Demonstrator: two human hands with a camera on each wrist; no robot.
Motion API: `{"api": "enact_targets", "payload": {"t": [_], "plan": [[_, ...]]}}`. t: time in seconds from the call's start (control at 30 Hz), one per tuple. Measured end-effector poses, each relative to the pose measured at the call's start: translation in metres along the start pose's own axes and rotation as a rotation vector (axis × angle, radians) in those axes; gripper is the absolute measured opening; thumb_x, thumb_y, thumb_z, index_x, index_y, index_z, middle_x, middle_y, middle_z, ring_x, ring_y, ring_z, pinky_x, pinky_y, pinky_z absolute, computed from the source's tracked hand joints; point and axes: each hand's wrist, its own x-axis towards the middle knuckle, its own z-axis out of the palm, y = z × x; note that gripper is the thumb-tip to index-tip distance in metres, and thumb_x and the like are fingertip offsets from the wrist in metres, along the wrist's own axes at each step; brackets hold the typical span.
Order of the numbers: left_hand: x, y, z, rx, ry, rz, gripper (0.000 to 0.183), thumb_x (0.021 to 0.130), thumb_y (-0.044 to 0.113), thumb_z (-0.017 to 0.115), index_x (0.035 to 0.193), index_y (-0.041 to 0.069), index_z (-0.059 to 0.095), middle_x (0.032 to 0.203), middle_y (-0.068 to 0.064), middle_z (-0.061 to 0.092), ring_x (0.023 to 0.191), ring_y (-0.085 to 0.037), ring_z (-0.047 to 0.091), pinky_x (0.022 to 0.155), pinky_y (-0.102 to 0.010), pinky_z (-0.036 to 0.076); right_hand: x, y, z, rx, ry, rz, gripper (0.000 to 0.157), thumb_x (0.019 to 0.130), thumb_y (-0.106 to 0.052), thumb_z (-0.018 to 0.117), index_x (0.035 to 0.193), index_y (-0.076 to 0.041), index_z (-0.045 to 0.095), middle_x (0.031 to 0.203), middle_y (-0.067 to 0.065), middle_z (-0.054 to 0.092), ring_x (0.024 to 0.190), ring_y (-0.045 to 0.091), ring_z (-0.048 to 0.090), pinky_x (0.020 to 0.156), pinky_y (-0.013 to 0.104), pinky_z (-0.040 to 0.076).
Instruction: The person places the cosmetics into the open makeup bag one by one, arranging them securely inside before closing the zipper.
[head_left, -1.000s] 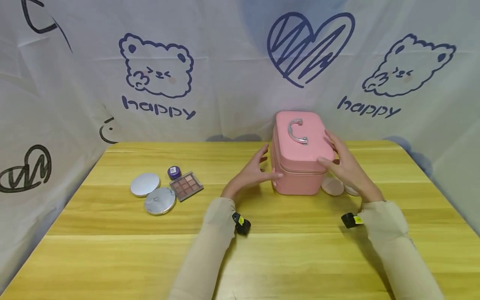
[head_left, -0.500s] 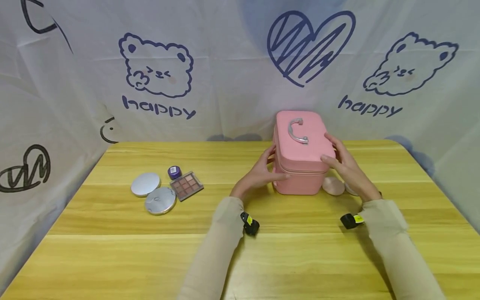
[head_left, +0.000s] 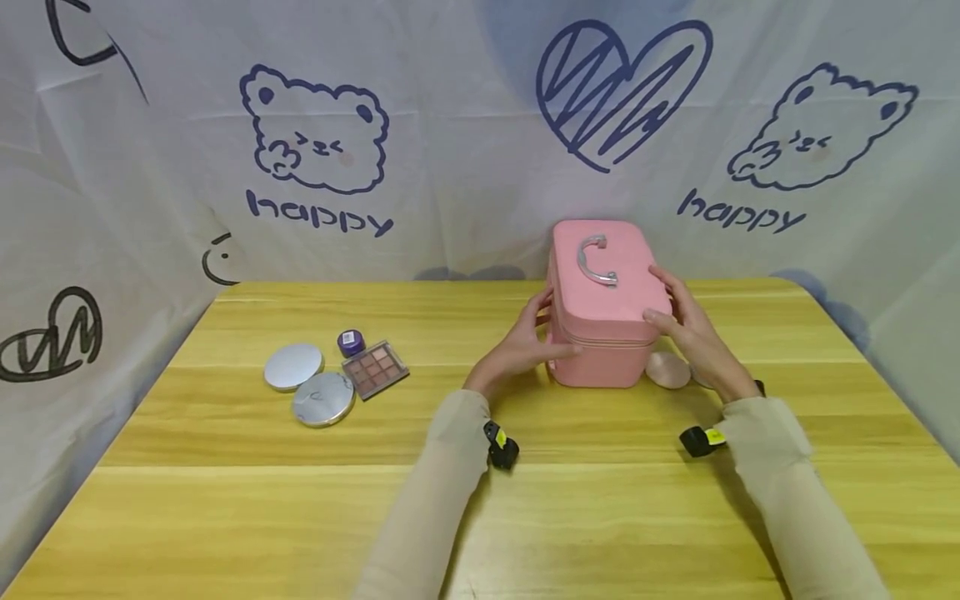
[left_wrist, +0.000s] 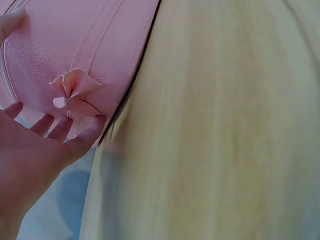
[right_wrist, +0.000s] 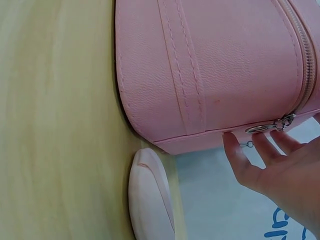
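A pink makeup case [head_left: 611, 362] stands upright at the back of the table, lid down, its silver handle [head_left: 592, 262] on top. My left hand [head_left: 517, 346] holds its left side, thumb across the front corner. In the left wrist view those fingertips lie by a pink bow [left_wrist: 75, 92] on the case wall. From the right, my right hand [head_left: 697, 333] grips the case, thumb at the lid's front edge. The right wrist view shows its fingertips at the case's edge near metal zipper pulls [right_wrist: 265, 128]. A pale round puff [head_left: 667, 370] lies beside the case, with another pale round thing partly hidden behind my wrist.
Toward the left of the wooden table [head_left: 300, 517] lie two round silver compacts [head_left: 323, 399], a small purple jar [head_left: 350, 342] and an eyeshadow palette [head_left: 375, 369]. A printed cloth [head_left: 465, 167] hangs close behind the case and the table's back edge.
My left hand has moved right, from just beside the case onto its left side and front corner. My right hand has shifted slightly along the right side. The case stays in place.
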Motion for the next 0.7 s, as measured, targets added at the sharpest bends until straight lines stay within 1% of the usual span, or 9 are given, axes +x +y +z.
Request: {"api": "enact_targets", "payload": {"t": [0.17, 0.27, 0.33, 0.5, 0.7], "plan": [[-0.0010, -0.0007, -0.0020, -0.008, -0.001, -0.009, 0.097, 0.080, 0.009, 0.074, 0.155, 0.013, 0.012, 0.153, -0.012, 0.022, 0.137, -0.031, 0.028, 0.111, -0.043, 0.028, 0.0006, 0.0028, 0.0034, -0.012, 0.011, -0.021, 0.069, 0.097, -0.016, 0.050, 0.155, -0.011, 0.014, 0.157, 0.016, 0.014, 0.135, 0.035, 0.023, 0.108, 0.039, 0.025], [-0.0005, 0.0002, -0.0032, -0.001, -0.015, -0.003, 0.098, 0.080, 0.010, 0.074, 0.155, 0.013, 0.011, 0.154, -0.012, 0.020, 0.137, -0.031, 0.027, 0.111, -0.044, 0.027, 0.0002, 0.0031, 0.0044, -0.025, 0.019, -0.026, 0.069, 0.097, -0.017, 0.050, 0.155, -0.010, 0.015, 0.157, 0.016, 0.015, 0.134, 0.034, 0.024, 0.105, 0.038, 0.027], [-0.0008, 0.0011, -0.0039, 0.001, -0.023, -0.007, 0.099, 0.080, 0.012, 0.075, 0.155, 0.014, 0.010, 0.154, -0.011, 0.020, 0.138, -0.031, 0.027, 0.111, -0.044, 0.026, 0.0000, 0.0025, 0.0048, -0.036, 0.025, -0.029, 0.068, 0.096, -0.017, 0.050, 0.155, -0.010, 0.015, 0.156, 0.017, 0.016, 0.132, 0.035, 0.026, 0.104, 0.040, 0.029], [-0.0048, 0.0018, -0.0062, -0.017, -0.028, -0.024, 0.099, 0.081, 0.011, 0.075, 0.155, 0.015, 0.010, 0.155, -0.010, 0.019, 0.138, -0.031, 0.027, 0.111, -0.046, 0.026, 0.0003, 0.0001, 0.0068, -0.052, 0.018, -0.028, 0.070, 0.095, -0.019, 0.052, 0.154, -0.010, 0.016, 0.156, 0.016, 0.016, 0.133, 0.036, 0.026, 0.106, 0.053, 0.026], [-0.0082, 0.0006, -0.0091, -0.033, -0.027, -0.017, 0.098, 0.080, 0.009, 0.074, 0.154, 0.014, 0.011, 0.154, -0.012, 0.019, 0.137, -0.033, 0.027, 0.111, -0.048, 0.025, 0.0005, -0.0007, 0.0101, -0.039, 0.009, -0.049, 0.071, 0.093, -0.018, 0.053, 0.154, -0.008, 0.017, 0.156, 0.016, 0.017, 0.135, 0.037, 0.025, 0.106, 0.057, 0.024]]}}
